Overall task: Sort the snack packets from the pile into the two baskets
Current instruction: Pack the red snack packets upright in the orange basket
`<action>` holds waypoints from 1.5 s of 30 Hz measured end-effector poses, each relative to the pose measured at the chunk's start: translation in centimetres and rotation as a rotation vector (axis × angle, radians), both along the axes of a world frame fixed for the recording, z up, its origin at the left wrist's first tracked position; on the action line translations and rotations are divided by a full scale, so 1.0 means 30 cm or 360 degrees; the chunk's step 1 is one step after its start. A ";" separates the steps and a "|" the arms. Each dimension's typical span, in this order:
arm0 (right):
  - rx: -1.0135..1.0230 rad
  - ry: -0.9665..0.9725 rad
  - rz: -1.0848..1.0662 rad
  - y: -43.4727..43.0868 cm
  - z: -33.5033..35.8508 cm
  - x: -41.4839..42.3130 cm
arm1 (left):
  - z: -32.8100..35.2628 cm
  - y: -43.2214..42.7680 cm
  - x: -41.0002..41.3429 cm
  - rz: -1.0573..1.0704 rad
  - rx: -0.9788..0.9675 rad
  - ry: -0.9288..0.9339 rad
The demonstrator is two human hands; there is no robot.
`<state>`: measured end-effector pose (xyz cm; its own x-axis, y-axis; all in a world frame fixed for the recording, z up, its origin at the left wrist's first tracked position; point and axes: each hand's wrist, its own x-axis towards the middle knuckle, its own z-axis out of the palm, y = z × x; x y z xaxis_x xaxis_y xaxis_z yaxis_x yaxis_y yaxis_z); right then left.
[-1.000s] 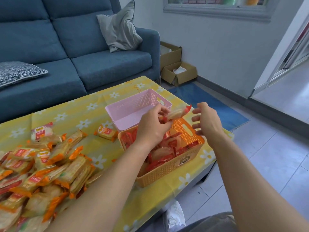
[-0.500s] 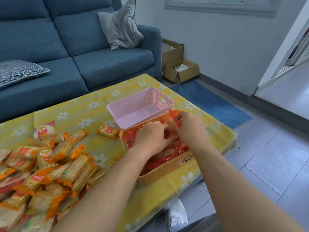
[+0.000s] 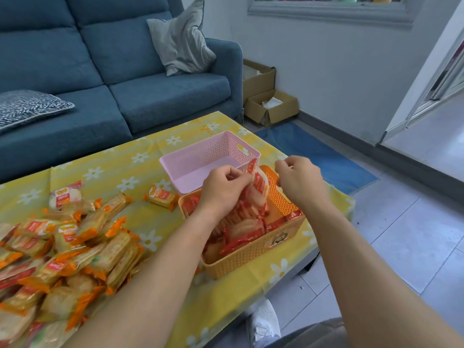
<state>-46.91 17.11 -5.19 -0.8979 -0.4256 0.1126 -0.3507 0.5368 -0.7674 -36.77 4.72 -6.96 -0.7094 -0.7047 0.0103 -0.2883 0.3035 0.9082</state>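
An orange basket (image 3: pixel 253 257) near the table's right edge holds several red snack packets. My left hand (image 3: pixel 221 189) hovers over it and grips a red-and-white packet (image 3: pixel 259 183), standing it upright among the others. To the right of that packet is my right hand (image 3: pixel 301 179), fingers curled, with nothing visible in it. Behind the orange basket, a pink basket (image 3: pixel 200 156) shows a bare floor. The pile of orange packets (image 3: pixel 75 247) covers the table's left side. One orange packet (image 3: pixel 162 196) lies alone between the pile and the baskets.
The table wears a yellow cloth with white flowers (image 3: pixel 130 156). A blue sofa (image 3: pixel 105 96) stands behind it. Cardboard boxes (image 3: pixel 271 106) and a blue mat (image 3: pixel 316 151) lie on the floor to the right. My shoe (image 3: pixel 263 322) shows below the table edge.
Both hands were down in the orange basket half a second ago. Now the left hand has raised a red packet upright and the right hand has lifted up and to the right.
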 end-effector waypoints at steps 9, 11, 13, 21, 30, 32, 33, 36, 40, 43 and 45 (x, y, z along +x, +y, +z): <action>0.0264 -0.0221 0.0306 -0.025 -0.070 -0.025 | -0.004 0.054 -0.077 -0.0204 0.0354 0.0034; 0.0375 -0.0069 0.0279 -0.037 -0.100 -0.022 | -0.022 0.039 -0.064 -0.0201 -0.0018 -0.0117; 0.0413 0.0031 0.0192 -0.046 -0.129 -0.014 | -0.027 0.033 -0.022 -0.0236 -0.0486 -0.0299; 0.0429 -0.0153 0.0299 -0.036 -0.059 0.016 | -0.089 0.049 0.059 -0.0477 -0.1468 -0.0663; 0.0023 -0.0114 0.0231 0.057 0.000 -0.003 | 0.014 0.023 0.055 -0.0249 -0.0797 -0.0294; 0.0001 -0.0032 0.0221 0.052 0.006 0.000 | 0.050 0.004 0.051 -0.0110 -0.0611 -0.0177; -0.0039 -0.0001 0.0190 0.049 0.010 0.002 | 0.062 -0.002 0.045 -0.0032 -0.0551 -0.0119; -0.0081 0.0030 0.0195 0.036 0.013 0.009 | 0.077 0.004 0.009 0.0168 -0.0445 -0.0008; -0.0014 -0.0055 0.0274 0.030 0.008 0.016 | 0.070 0.046 -0.067 0.0298 -0.0076 0.0175; -0.0043 -0.0311 0.0465 0.040 0.004 0.011 | 0.050 0.048 -0.119 0.0355 0.0298 0.0218; 0.0143 -0.0243 0.0615 0.050 -0.002 0.004 | 0.034 0.026 -0.143 0.0387 0.0656 0.0250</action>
